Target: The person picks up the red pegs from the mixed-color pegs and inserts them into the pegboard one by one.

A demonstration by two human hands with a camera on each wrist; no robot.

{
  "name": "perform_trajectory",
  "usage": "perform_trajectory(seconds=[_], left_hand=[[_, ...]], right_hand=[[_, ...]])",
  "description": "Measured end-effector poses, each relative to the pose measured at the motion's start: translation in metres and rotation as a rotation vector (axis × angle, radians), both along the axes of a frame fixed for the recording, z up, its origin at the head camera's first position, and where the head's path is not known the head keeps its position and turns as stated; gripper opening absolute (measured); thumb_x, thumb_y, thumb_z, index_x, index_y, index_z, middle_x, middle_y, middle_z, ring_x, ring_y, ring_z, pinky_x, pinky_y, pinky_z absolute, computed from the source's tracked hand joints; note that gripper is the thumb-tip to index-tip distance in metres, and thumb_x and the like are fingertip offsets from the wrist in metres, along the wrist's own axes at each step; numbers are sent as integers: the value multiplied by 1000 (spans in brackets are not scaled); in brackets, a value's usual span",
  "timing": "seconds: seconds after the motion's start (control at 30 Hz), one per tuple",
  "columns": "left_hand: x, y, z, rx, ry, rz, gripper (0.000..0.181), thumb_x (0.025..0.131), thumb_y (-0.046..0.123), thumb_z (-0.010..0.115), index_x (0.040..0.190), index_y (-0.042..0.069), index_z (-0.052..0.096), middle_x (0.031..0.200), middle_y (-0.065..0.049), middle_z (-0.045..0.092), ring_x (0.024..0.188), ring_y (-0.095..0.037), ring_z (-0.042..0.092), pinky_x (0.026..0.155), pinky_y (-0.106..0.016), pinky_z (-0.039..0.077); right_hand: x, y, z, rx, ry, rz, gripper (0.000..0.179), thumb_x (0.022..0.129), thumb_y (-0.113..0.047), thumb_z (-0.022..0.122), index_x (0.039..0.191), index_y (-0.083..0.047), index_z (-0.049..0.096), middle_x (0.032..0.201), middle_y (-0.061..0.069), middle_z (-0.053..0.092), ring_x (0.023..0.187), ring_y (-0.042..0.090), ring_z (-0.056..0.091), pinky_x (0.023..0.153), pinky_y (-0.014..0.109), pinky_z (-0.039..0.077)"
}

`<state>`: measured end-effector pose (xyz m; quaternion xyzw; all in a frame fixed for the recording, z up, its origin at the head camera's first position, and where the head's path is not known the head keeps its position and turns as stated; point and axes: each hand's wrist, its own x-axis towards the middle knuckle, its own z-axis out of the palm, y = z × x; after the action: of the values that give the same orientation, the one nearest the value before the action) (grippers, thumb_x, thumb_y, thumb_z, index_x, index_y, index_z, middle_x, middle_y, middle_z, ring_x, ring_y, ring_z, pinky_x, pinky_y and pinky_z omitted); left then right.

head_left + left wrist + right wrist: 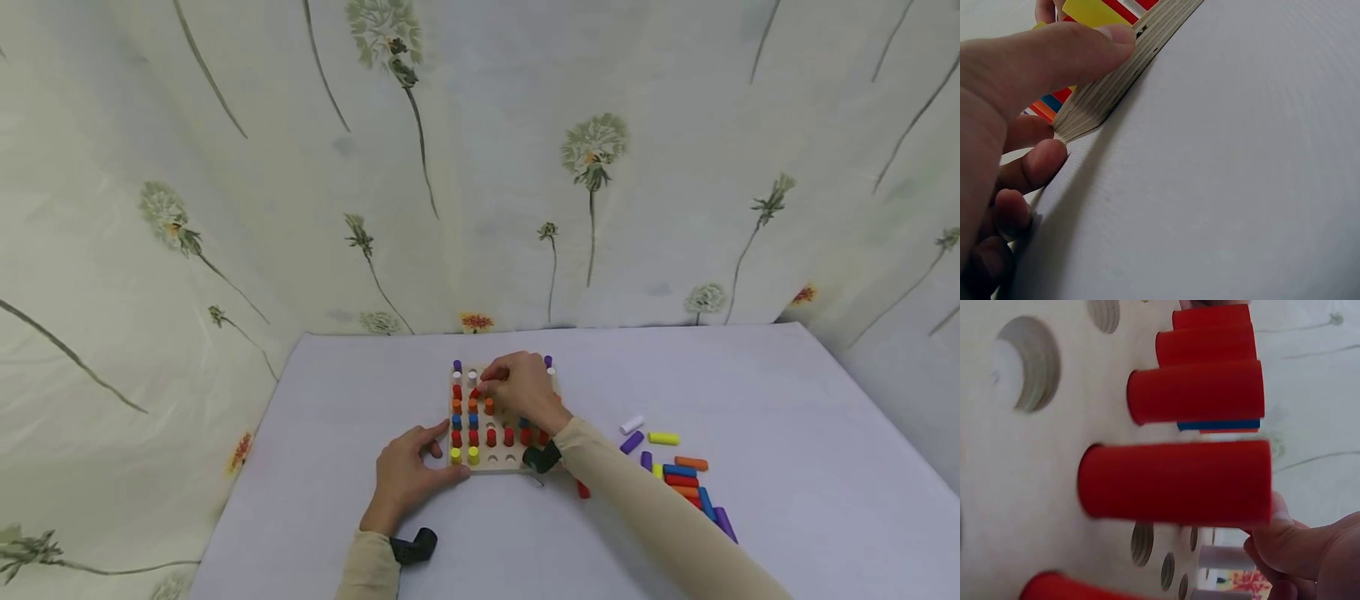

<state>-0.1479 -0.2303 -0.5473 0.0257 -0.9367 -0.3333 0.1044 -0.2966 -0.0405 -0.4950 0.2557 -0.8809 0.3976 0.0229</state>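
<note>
A wooden pegboard lies on the table, with coloured pegs standing in rows of holes. My left hand grips its near left corner, thumb on the front edge and fingers against the left side. Over the upper left part of the board, my right hand pinches a red peg at the row behind the orange pegs. Two yellow pegs stand in the front row, a line of red pegs behind them. The right hand and forearm hide part of the board.
Right of the board lie loose pegs of several colours, including a blue peg, a white peg and a yellow peg. One loose red peg lies beside the right forearm. A flower-patterned cloth hangs behind the table.
</note>
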Motion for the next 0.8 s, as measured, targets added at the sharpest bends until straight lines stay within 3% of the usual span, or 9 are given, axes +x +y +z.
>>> perform_trajectory(seconds=[0.23,0.43,0.6,0.8], left_hand=[[0,2,1,-9,-10,-7,79,64,67,81,132,30,65,77,16,54,66,-6,44,61,-24,33],[-1,-1,1,-23,22,-9,78,65,66,81,132,30,65,76,17,54,65,-5,43,60,-24,33],[-2,-3,-2,-31,47,-3,77,64,66,82,130,30,66,76,17,54,63,-5,43,60,-24,33],[-1,-2,-4,-26,21,-1,79,64,69,80,132,31,65,76,16,54,64,-5,43,60,-24,32]], right_hand=[[5,-9,5,72,34,16,5,81,-24,83,79,-21,79,70,-15,68,68,8,57,68,30,46],[8,-18,11,103,63,65,7,82,-23,81,82,-17,78,72,-11,70,61,6,59,64,27,49],[7,-24,11,175,139,85,7,84,-25,80,84,-18,78,76,-11,70,72,7,58,71,29,49],[8,-22,12,157,130,86,4,83,-17,81,81,-16,77,72,-10,69,67,8,59,66,28,50]])
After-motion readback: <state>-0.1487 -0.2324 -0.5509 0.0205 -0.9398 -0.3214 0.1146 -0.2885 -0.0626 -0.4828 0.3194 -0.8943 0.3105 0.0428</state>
